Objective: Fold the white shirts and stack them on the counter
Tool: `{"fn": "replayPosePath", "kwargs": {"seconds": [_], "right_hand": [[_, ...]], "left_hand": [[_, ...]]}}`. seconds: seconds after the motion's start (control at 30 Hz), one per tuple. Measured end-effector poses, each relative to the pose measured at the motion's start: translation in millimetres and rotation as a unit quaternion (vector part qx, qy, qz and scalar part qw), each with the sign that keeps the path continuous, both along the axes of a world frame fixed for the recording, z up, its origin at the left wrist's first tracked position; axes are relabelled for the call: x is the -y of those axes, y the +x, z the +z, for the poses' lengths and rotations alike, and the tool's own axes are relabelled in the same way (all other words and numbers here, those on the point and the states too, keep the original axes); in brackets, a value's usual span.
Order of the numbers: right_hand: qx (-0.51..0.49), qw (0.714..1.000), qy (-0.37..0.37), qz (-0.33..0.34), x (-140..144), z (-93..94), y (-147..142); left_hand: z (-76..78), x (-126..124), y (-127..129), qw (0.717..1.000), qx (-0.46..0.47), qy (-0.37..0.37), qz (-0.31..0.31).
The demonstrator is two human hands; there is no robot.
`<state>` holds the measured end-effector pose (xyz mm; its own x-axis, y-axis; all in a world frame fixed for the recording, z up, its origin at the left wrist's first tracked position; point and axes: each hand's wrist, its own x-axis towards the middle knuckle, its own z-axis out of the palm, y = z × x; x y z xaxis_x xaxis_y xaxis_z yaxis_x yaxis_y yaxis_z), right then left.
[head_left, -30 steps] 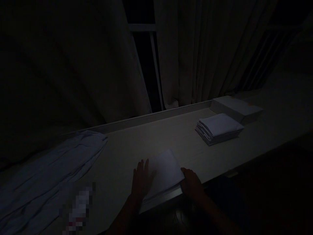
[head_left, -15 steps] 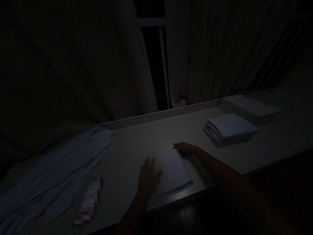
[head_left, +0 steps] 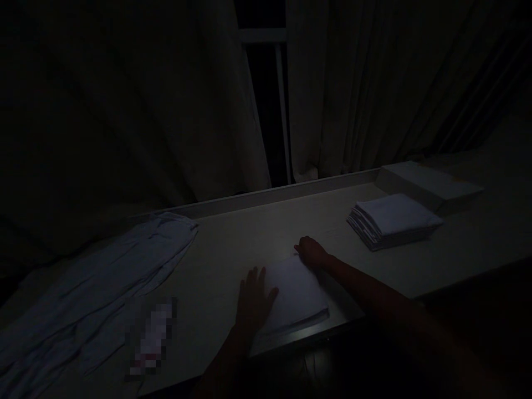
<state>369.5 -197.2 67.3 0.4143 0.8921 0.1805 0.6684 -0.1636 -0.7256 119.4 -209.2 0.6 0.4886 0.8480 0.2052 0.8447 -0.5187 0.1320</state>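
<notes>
A folded white cloth lies near the front edge of the table. My left hand rests along its left side, fingers spread and the thumb over the cloth. At the far right corner of the cloth, my right hand is closed, its fingertips pinching the corner; dim light hides the exact grip. To the right sits a neat stack of folded white cloths. A loose, wrinkled light garment or cloth spreads over the left part of the table.
The pale table has a low raised ledge along its back. A white box-like block stands behind the stack. Left of my hands lies a pixelated item. Dark curtains hang behind, parted over a window.
My right hand has curled its fingers more tightly at the cloth's far corner. My left hand stays about where it was. The view has shifted slightly.
</notes>
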Motion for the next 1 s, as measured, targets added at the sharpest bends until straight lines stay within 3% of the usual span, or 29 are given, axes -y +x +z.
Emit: {"fn": "replayPosePath", "kwargs": {"seconds": [0.13,0.27,0.37,0.63,0.73,0.83,0.9,1.0], "right_hand": [[0.106,0.985,0.028,0.133,48.4,-15.2,-45.0],[0.208,0.973,-0.026,0.1,90.6,-47.6,-61.5],[0.223,0.969,-0.033,0.097,102.2,-61.0,-56.4],[0.205,0.974,-0.034,0.09,98.7,-59.4,-47.0],[0.181,0.983,-0.026,0.035,102.6,-60.6,-29.3],[0.174,0.984,-0.003,-0.029,110.9,-56.2,-10.7],[0.203,0.979,0.015,-0.002,116.6,-50.7,-7.9],[0.259,0.958,0.02,0.124,123.0,-46.9,-20.0]], "left_hand": [[-1.9,0.4,0.3,1.0,-0.005,0.013,0.002],[-3.3,0.3,0.1,1.0,-0.008,0.012,-0.002],[-3.5,0.1,-0.6,1.0,-0.009,0.007,-0.002],[0.3,1.3,2.4,0.999,-0.029,0.013,0.012],[12.3,6.3,2.9,0.998,-0.037,0.038,0.018],[22.9,16.6,-1.9,0.997,-0.033,0.063,-0.019],[22.7,25.5,-7.7,0.996,-0.03,0.063,-0.053],[11.8,36.7,-16.9,0.996,-0.026,0.034,-0.074]]}}
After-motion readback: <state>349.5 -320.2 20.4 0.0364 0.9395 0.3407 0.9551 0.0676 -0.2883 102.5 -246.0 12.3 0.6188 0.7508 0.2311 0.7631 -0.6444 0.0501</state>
